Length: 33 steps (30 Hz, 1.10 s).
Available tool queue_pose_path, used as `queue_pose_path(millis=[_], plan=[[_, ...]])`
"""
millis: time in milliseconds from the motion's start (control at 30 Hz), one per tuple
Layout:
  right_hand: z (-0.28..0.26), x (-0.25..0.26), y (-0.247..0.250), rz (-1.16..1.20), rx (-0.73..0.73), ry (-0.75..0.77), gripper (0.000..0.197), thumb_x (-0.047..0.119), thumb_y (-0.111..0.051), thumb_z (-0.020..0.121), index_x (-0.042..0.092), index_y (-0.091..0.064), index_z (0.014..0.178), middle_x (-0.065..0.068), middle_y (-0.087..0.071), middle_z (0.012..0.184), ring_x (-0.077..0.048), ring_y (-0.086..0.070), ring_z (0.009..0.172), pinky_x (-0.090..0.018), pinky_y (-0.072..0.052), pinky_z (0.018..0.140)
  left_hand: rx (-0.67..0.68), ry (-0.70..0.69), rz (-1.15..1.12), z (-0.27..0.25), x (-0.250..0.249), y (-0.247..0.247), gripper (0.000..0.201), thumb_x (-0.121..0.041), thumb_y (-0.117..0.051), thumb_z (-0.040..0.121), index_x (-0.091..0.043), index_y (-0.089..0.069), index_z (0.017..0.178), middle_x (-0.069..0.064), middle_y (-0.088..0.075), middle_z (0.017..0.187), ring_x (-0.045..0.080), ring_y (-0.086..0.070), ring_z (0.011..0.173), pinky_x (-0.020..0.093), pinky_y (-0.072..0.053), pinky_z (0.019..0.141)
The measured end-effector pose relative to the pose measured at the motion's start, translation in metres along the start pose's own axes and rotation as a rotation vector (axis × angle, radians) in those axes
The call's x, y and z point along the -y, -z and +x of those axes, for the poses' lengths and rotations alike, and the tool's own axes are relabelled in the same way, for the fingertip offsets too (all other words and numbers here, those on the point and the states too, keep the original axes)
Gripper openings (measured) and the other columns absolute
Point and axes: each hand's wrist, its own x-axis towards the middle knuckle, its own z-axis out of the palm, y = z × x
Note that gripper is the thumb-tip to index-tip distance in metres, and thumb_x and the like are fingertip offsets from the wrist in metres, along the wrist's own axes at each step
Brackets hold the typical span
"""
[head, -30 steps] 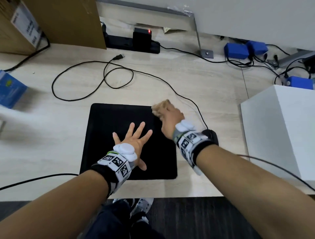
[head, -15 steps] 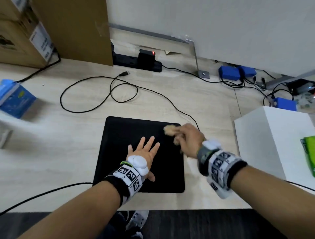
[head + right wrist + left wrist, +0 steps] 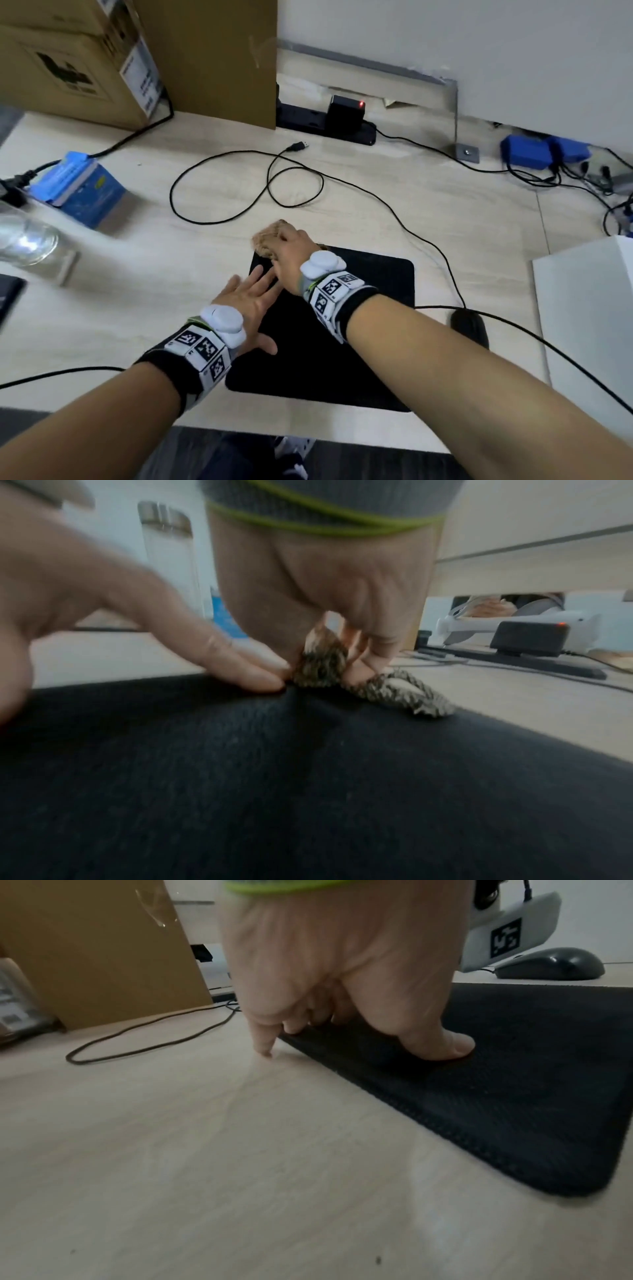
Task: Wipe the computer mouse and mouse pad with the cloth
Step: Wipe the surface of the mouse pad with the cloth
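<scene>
Head view: our right hand (image 3: 291, 253) bunches the cloth (image 3: 265, 240) at the mouse pad (image 3: 373, 346)'s far left corner; our left hand (image 3: 251, 305) lies spread flat on its left edge, the mouse (image 3: 469, 327) just off to the right

Left wrist: fingertips (image 3: 441, 1047) pin the pad; we should keep that pressure

Right wrist: fingers (image 3: 371, 658) pinch the cloth; overlapping strokes look best

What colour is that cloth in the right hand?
Tan-brown cloth with a dark woven fleck, clearest in the right wrist view.
</scene>
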Motion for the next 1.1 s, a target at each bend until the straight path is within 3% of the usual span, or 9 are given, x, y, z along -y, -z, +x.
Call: queue_pose_path(millis=[100,233,400,567,667,800,867,967,1100], plan=[[-0.008,-0.016,-0.003,0.035,-0.041,0.035,0.049,0.007,-0.051,0.082,0.027,-0.056,0.126,-0.009,-0.046,0.135,-0.036,-0.047,0.109,-0.038,-0.042,0.091,-0.034,0.019,-0.001,-0.002,0.006,-0.003,0.118,-0.07,-0.065,0.067,-0.033,0.011,0.15,-0.01,0.021,0.158,0.016,0.019,0.145,0.051,0.007,0.117],[-0.06,-0.085,0.019,0.108,-0.215,0.14,0.049,-0.009,-0.058,0.064,0.024,-0.064,0.099,-0.004,-0.064,0.107,-0.027,-0.059,0.091,-0.031,-0.046,0.081,-0.018,0.037,-0.018,-0.002,0.005,-0.003,0.115,-0.069,-0.065,0.068,-0.035,0.008,0.15,-0.015,0.023,0.156,0.011,0.02,0.144,0.051,0.011,0.116],[-0.125,-0.155,0.047,-0.109,-0.222,-0.106,0.039,-0.009,-0.067,0.063,0.018,-0.07,0.092,-0.009,-0.063,0.09,-0.037,-0.062,0.076,-0.028,-0.046,0.071,0.007,0.039,-0.013,-0.003,0.005,0.0,0.115,-0.068,-0.064,0.07,-0.035,0.012,0.15,-0.014,0.026,0.155,0.012,0.022,0.143,0.051,0.012,0.116],[-0.069,-0.107,0.054,0.043,-0.293,-0.172,0.047,0.019,-0.053,0.08,0.04,-0.059,0.121,0.007,-0.06,0.102,-0.006,-0.054,0.086,-0.016,-0.043,0.088,0.026,0.017,0.027,-0.005,0.003,0.002,0.114,-0.067,-0.062,0.074,-0.032,0.016,0.149,-0.012,0.03,0.154,0.015,0.024,0.143,0.05,0.012,0.117],[-0.03,-0.063,0.032,0.136,-0.29,-0.079,0.049,0.013,-0.054,0.079,0.03,-0.058,0.126,-0.002,-0.058,0.124,-0.021,-0.056,0.107,-0.024,-0.042,0.099,0.041,-0.008,0.08,-0.007,0.009,0.004,0.112,-0.06,-0.064,0.077,-0.032,0.019,0.149,-0.013,0.032,0.152,0.014,0.025,0.143,0.048,0.015,0.116],[-0.016,-0.016,-0.016,0.083,-0.076,-0.177,0.051,0.013,-0.053,0.082,0.028,-0.05,0.131,-0.003,-0.041,0.14,-0.033,-0.048,0.118,-0.035,-0.042,0.1,0.037,0.008,0.081,-0.009,0.008,0.007,0.112,-0.055,-0.067,0.076,-0.033,0.015,0.15,-0.013,0.026,0.155,0.012,0.021,0.144,0.05,0.014,0.114],[-0.042,-0.013,-0.027,0.191,-0.1,-0.083,0.045,0.01,-0.053,0.083,0.027,-0.054,0.125,-0.003,-0.048,0.134,-0.031,-0.05,0.117,-0.035,-0.042,0.099,0.043,0.011,0.072,-0.007,0.01,0.008,0.113,-0.053,-0.069,0.075,-0.035,0.014,0.149,-0.016,0.026,0.154,0.01,0.021,0.144,0.051,0.015,0.114],[-0.116,-0.016,-0.037,0.152,0.038,0.192,0.046,0.005,-0.049,0.076,0.024,-0.054,0.118,-0.007,-0.054,0.117,-0.031,-0.057,0.096,-0.031,-0.046,0.085,0.022,0.006,0.026,-0.005,0.015,0.003,0.116,-0.055,-0.072,0.071,-0.039,0.013,0.149,-0.018,0.025,0.154,0.007,0.022,0.143,0.051,0.018,0.113],[-0.159,-0.019,-0.021,0.142,0.153,0.305,0.039,0.009,-0.047,0.077,0.023,-0.067,0.107,0.0,-0.061,0.104,-0.019,-0.059,0.087,-0.029,-0.053,0.082,0.042,0.002,0.059,-0.005,0.009,0.005,0.114,-0.055,-0.071,0.073,-0.036,0.012,0.149,-0.015,0.024,0.156,0.009,0.021,0.143,0.051,0.015,0.115]])
